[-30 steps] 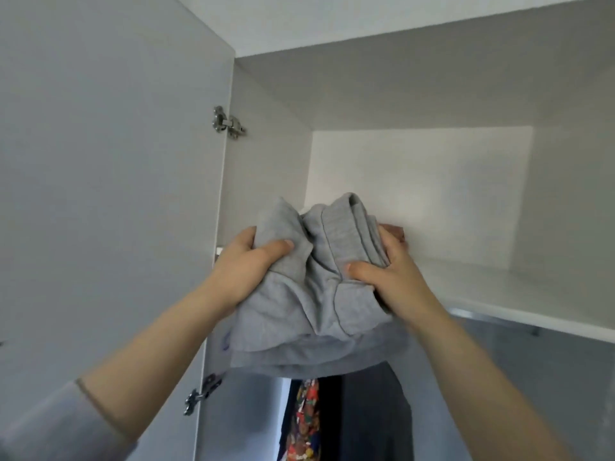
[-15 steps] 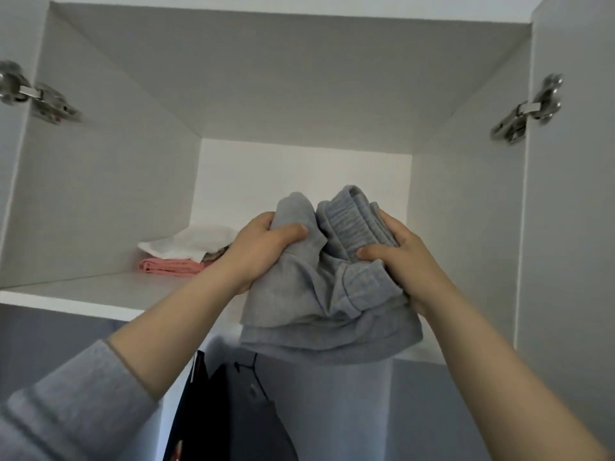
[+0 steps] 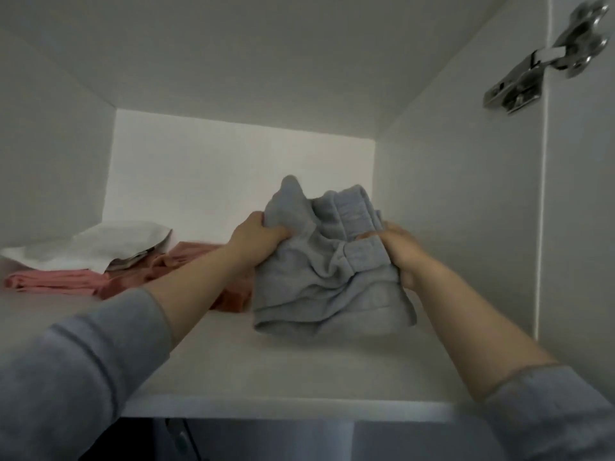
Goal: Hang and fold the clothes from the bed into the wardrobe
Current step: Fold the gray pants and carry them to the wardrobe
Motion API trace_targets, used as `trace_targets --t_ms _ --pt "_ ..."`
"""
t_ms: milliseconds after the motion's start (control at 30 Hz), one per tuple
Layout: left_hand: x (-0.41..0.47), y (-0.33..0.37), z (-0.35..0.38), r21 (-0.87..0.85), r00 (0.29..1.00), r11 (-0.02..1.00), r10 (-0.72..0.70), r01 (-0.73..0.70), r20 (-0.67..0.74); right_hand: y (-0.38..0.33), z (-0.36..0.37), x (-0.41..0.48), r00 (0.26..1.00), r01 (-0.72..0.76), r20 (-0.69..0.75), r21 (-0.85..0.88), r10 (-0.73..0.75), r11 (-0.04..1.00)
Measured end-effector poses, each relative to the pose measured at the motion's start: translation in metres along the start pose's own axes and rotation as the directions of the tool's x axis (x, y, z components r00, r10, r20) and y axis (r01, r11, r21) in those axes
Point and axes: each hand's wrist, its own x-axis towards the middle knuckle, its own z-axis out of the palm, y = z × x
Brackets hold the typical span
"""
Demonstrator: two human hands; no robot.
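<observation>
- Clutching the upper left of a folded grey garment with the left hand, fingers curled tight into the cloth
- Gripping its right side with the right hand, thumb across the front, fingers wrapped round the back
- Holding the garment inside the wardrobe, over the right half of the shelf, close to the right wall and about midway between the front and back edges; lower hem down at the board, contact hard to tell
- Showing bare forearms, with grey sleeves ending short of the wrists, near the shelf's front edge
- Seen toward the shelf's left back corner: folded pink clothes with a white cloth lying on top, the pink pile ending just beside the garment's left edge, partly behind the left forearm
- Seen at upper right: a metal hinge on the wardrobe side, blurred
</observation>
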Motion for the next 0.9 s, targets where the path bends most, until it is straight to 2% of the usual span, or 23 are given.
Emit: trace_targets --t_ms 33,67,133,167,200,267,333,400,467,533,567,700,800,900 --pt "0.003 -0.020 0.007 0.144 0.993 0.987 -0.083 0.070 0.087 0.019 -0.002 0.001 0.989 -0.143 0.015 -0.085 0.144 0.986" --pt "0.002 -0.038 0.014 0.276 0.977 0.957 -0.133 0.083 0.168 0.038 -0.005 0.000 0.960 -0.266 0.024 -0.206 0.277 0.942" --pt "0.002 -0.062 0.021 0.463 0.951 0.886 -0.107 -0.042 0.290 0.063 -0.012 0.000 0.892 -0.404 -0.034 -0.510 0.451 0.760" --pt "0.002 -0.066 0.021 0.489 0.940 0.864 -0.060 -0.120 0.336 0.067 -0.015 0.001 0.885 -0.406 -0.072 -0.603 0.460 0.687" --pt "0.002 -0.065 0.021 0.470 0.926 0.865 -0.020 -0.173 0.378 0.067 -0.016 0.003 0.903 -0.383 -0.098 -0.626 0.419 0.679" --pt "0.000 -0.059 0.022 0.398 0.896 0.882 0.057 -0.252 0.441 0.056 -0.014 0.005 0.966 -0.254 -0.109 -0.597 0.236 0.761" --pt "-0.003 -0.052 0.026 0.367 0.854 0.867 0.120 -0.339 0.506 0.042 -0.004 0.000 0.996 -0.067 0.004 -0.557 0.084 0.828" --pt "-0.009 -0.048 0.031 0.336 0.802 0.854 0.145 -0.397 0.579 0.033 0.006 -0.014 0.967 0.041 0.231 -0.571 0.112 0.820" --pt "-0.014 -0.051 0.035 0.287 0.712 0.835 0.166 -0.470 0.683 0.033 0.012 -0.026 0.888 0.136 0.404 -0.687 0.219 0.713" --pt "-0.017 -0.056 0.038 0.261 0.625 0.791 0.187 -0.554 0.758 0.037 0.016 -0.032 0.837 0.213 0.459 -0.773 0.296 0.597" --pt "-0.017 -0.059 0.038 0.268 0.608 0.771 0.188 -0.578 0.772 0.039 0.017 -0.032 0.821 0.219 0.467 -0.789 0.328 0.574" --pt "-0.010 -0.067 0.041 0.305 0.630 0.755 0.179 -0.580 0.756 0.050 0.017 -0.021 0.805 0.271 0.481 -0.819 0.348 0.505" --pt "-0.004 -0.075 0.046 0.290 0.638 0.744 0.231 -0.602 0.734 0.062 0.020 -0.007 0.815 0.300 0.497 -0.802 0.298 0.516" --pt "0.010 -0.082 0.054 0.462 0.704 0.663 0.140 -0.588 0.696 0.075 0.023 0.009 0.830 0.317 0.497 -0.793 0.252 0.521"
